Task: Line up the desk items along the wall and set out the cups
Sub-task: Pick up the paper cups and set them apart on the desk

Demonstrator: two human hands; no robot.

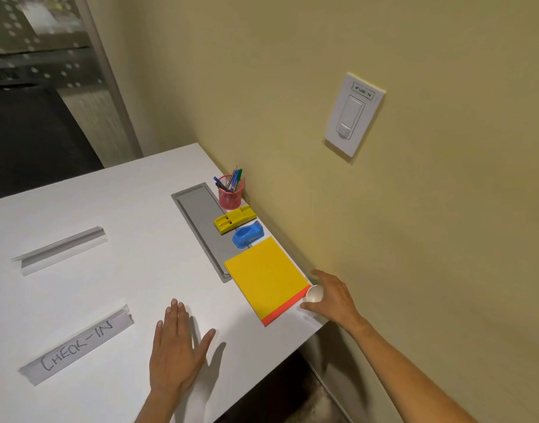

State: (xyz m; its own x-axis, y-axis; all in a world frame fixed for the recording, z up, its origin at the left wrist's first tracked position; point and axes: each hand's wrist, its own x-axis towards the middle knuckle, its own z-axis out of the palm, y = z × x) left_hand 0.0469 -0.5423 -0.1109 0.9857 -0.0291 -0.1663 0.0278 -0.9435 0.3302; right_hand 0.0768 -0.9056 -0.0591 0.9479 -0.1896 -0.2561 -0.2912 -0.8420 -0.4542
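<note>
Along the wall on the white desk stand a red mesh pen holder with pens, a yellow stapler, a blue tape dispenser and a yellow notepad with a red edge. My right hand curls around a small white paper cup at the desk's near right corner, beside the notepad. My left hand lies flat on the desk with its fingers spread, holding nothing.
A grey cable hatch is set into the desk left of the row. Two folded paper signs lie on the left, one blank, one reading CHECK-IN. A light switch is on the wall. The desk edge runs just below my right hand.
</note>
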